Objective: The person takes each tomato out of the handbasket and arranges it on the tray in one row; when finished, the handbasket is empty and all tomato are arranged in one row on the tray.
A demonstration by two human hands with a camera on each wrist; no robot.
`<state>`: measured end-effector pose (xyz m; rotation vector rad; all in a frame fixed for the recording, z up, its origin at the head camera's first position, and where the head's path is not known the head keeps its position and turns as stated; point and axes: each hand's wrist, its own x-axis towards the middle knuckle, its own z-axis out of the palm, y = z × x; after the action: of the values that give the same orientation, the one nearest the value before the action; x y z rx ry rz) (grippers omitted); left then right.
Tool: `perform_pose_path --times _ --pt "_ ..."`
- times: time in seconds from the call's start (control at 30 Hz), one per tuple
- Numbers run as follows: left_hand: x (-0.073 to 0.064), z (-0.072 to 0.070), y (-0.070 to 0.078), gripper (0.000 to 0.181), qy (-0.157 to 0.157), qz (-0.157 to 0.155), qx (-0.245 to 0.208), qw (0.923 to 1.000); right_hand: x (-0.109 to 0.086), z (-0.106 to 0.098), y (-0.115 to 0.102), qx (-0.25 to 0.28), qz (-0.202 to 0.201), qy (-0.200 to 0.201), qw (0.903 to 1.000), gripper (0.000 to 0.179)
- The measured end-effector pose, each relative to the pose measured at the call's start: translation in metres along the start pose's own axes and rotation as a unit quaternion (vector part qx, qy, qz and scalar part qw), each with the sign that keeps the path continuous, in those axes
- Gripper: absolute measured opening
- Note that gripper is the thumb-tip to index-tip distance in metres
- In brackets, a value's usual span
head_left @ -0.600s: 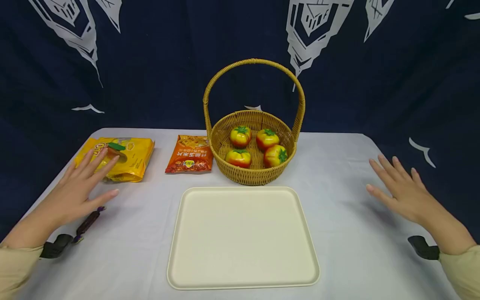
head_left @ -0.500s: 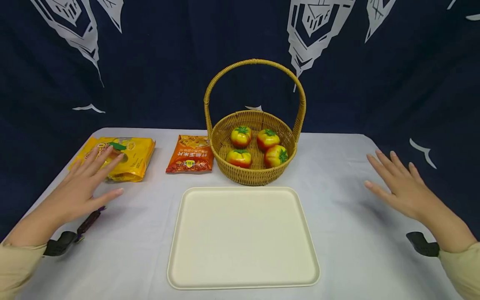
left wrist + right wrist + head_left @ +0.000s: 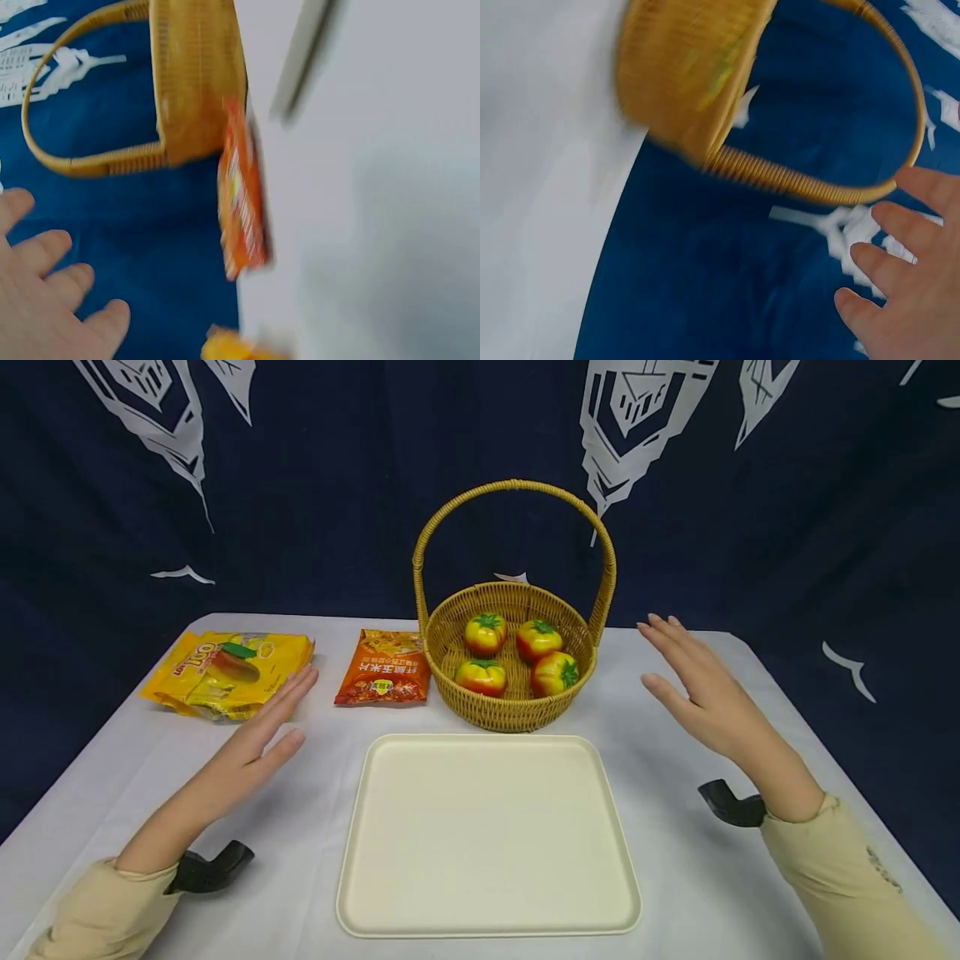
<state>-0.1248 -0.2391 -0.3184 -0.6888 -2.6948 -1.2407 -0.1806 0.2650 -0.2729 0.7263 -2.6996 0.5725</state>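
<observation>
My left hand (image 3: 238, 768), fingers straight and holding nothing, hovers over the table's left side, its fingertips overlapping the near right corner of a yellow snack bag (image 3: 232, 672) in the head view. My right hand (image 3: 705, 689) is raised with straight fingers right of a wicker basket (image 3: 510, 714); it too holds nothing. Inside the basket sit several red-and-yellow persimmon-like fruits (image 3: 486, 635) with green tops. An orange-red snack packet (image 3: 384, 668) lies against the basket's left side. In the left wrist view the packet (image 3: 241, 195) appears blurred.
A cream rectangular tray (image 3: 489, 835) lies in front of the basket on the white-covered table (image 3: 300, 902). Behind the table hangs a dark blue cloth (image 3: 322, 485) with white prints. The basket's tall arched handle (image 3: 513, 485) rises above its bowl.
Both hands have moved inward, the left to the right and the right to the left and forward. The yellow bag is now less covered by the left hand. Basket, packet and tray stay put.
</observation>
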Motion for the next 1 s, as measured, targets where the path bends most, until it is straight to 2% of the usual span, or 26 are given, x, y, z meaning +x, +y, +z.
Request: perform_pose_path --times 0.13,0.27,0.4,0.6,0.67,0.77,0.87,1.0 --pt "0.000 0.019 -0.002 0.053 -0.006 -0.023 -0.077 0.9967 0.020 0.015 -0.019 0.074 -0.004 0.039 0.9965 0.052" --pt "-0.003 0.036 -0.012 0.050 -0.021 -0.047 -0.119 0.9916 0.040 0.034 -0.033 0.171 -0.013 0.060 0.9833 0.043" --pt "-0.008 0.048 -0.026 0.051 -0.041 -0.052 -0.146 0.9871 0.059 0.056 -0.046 0.266 0.019 0.036 0.9632 0.038" --pt "-0.013 0.058 -0.042 0.053 -0.064 -0.045 -0.175 0.9814 0.081 0.087 -0.056 0.362 0.077 -0.006 0.9289 0.040" --pt "-0.015 0.060 -0.044 0.053 -0.067 -0.046 -0.178 0.9807 0.085 0.094 -0.057 0.384 0.100 -0.016 0.9179 0.041" --pt "-0.017 0.061 -0.047 0.055 -0.073 -0.046 -0.170 0.9818 0.090 0.102 -0.058 0.401 0.124 -0.027 0.9072 0.043" --pt "-0.019 0.061 -0.047 0.064 -0.079 -0.054 -0.138 0.9859 0.095 0.105 -0.059 0.411 0.135 -0.035 0.9008 0.043" --pt "-0.021 0.059 -0.048 0.085 -0.095 -0.053 -0.072 0.9915 0.103 0.107 -0.060 0.413 0.142 -0.056 0.8981 0.044"
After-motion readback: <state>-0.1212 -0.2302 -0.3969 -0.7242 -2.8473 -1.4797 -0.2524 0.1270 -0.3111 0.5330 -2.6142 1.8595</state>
